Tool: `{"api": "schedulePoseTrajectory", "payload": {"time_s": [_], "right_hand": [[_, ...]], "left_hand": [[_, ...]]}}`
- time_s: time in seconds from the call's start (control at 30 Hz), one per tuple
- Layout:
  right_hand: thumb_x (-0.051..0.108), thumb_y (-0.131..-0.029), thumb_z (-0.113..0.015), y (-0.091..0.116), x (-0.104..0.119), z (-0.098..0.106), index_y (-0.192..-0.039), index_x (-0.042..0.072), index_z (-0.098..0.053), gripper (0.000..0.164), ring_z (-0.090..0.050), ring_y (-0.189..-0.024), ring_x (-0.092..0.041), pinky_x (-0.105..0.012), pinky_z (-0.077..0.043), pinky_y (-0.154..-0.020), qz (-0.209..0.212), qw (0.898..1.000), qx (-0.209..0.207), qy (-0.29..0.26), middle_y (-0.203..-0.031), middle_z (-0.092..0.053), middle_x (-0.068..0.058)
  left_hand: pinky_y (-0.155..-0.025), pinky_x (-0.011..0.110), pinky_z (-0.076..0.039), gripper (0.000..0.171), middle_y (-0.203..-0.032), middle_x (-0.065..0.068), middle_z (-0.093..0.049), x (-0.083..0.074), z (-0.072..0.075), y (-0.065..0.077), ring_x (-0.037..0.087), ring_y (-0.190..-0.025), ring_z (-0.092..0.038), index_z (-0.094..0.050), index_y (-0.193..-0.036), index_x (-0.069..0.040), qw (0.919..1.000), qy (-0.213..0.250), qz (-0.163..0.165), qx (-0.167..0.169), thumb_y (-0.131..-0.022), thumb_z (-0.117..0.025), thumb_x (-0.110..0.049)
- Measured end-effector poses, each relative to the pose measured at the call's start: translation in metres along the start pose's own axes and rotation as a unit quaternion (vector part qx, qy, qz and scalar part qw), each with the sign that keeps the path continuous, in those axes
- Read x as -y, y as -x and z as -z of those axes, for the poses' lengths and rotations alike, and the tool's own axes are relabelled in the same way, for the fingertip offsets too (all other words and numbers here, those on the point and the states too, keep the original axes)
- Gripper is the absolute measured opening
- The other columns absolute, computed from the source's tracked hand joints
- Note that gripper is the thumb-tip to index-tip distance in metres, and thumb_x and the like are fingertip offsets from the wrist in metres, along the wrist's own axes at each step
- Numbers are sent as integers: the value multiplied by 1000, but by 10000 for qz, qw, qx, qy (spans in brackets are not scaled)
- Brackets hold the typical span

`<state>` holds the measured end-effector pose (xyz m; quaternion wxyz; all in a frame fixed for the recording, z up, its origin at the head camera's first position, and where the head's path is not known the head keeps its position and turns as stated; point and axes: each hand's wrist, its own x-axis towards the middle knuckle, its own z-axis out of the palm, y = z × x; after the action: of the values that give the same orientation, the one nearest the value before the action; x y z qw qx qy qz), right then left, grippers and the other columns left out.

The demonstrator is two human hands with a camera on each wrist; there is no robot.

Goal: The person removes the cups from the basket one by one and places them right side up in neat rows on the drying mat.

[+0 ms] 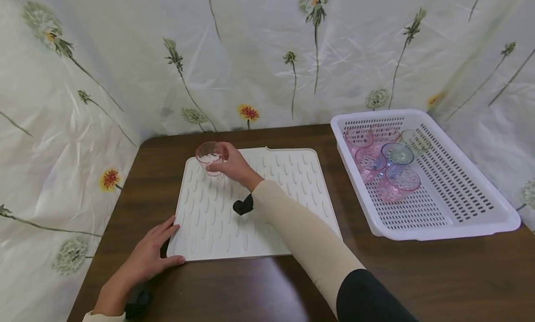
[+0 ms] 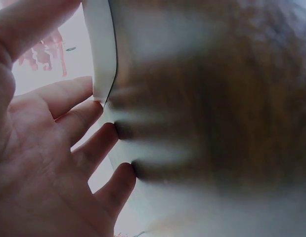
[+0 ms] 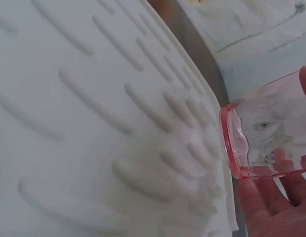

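Observation:
A clear pink-tinted glass (image 1: 207,154) is at the far left corner of a white ridged mat (image 1: 209,220). My right hand (image 1: 234,164) grips it from the right side, thumb nearer me. In the right wrist view the glass (image 3: 264,131) has its thick pink base close to the mat's edge, with fingers (image 3: 271,202) along its side. At the mat's near left corner is my left hand (image 1: 146,252), fingers spread and relaxed. Its fingertips touch the left edge and its thumb reaches the front edge. The left wrist view shows those fingers (image 2: 101,143) against the tabletop.
On the right of the brown wooden table (image 1: 259,289) stands a white perforated basket (image 1: 451,220). Several tinted glasses, pink, blue and yellowish, stand grouped in its left part. A flower-patterned curtain (image 1: 259,57) hangs behind the table and at both sides.

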<state>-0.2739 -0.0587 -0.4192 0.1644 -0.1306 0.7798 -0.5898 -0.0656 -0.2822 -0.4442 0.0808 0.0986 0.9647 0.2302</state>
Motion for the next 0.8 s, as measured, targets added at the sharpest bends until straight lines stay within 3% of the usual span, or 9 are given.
{"api": "schedulePoseTrajectory", "payload": {"time_s": [0.33,0.6,0.8], "right_hand": [[21,-85,-79,-7,3,-29,-152,15,-37,80,-44,-141,-26,-45,-41,-114,74,9998,191,-53,-150,-51,-7],[22,-84,-80,-8,-5,-35,-150,16,-41,77,-45,-141,-25,-44,-41,-115,83,9996,113,237,-151,-49,-6],[27,-87,-77,-12,-8,-36,-153,14,-36,78,-43,-144,-24,-42,-39,-117,69,9994,152,289,-153,-48,-7]], "left_hand": [[-105,64,-40,84,-157,23,-37,-1,1,0,47,-138,-39,-50,-143,0,10000,-63,25,32,-77,-82,-42],[-105,65,-39,84,-158,23,-36,-2,1,1,47,-139,-38,-50,-143,0,10000,-1,62,50,-78,-82,-41],[-104,64,-40,84,-156,24,-38,1,2,1,47,-138,-40,-51,-142,1,10000,-18,-51,-60,-77,-83,-41]]}}
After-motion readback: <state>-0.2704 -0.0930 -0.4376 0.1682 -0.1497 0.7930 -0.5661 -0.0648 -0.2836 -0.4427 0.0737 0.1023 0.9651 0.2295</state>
